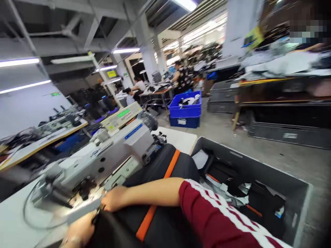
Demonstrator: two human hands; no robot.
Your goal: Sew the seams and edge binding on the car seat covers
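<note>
A black fabric piece with an orange strap (172,164) lies across the front of an industrial sewing machine (103,151) and over my lap side. My right hand (113,198) reaches across it, fingers closed on its edge near the needle area. Lower left, my left hand (80,230) is slightly blurred, its fingers bent against the same black fabric (111,227). Between the hands and the lit needle area runs a flat grey strip (84,210); whether it is joined to the fabric I cannot tell. My fingertips are partly hidden.
At right stands a grey bin (258,163) holding black pieces with orange strips. Blue crates (184,112) stand on the floor ahead. A control panel (121,117) tops the machine. A loaded worktable (279,77) is far right; several people work further back.
</note>
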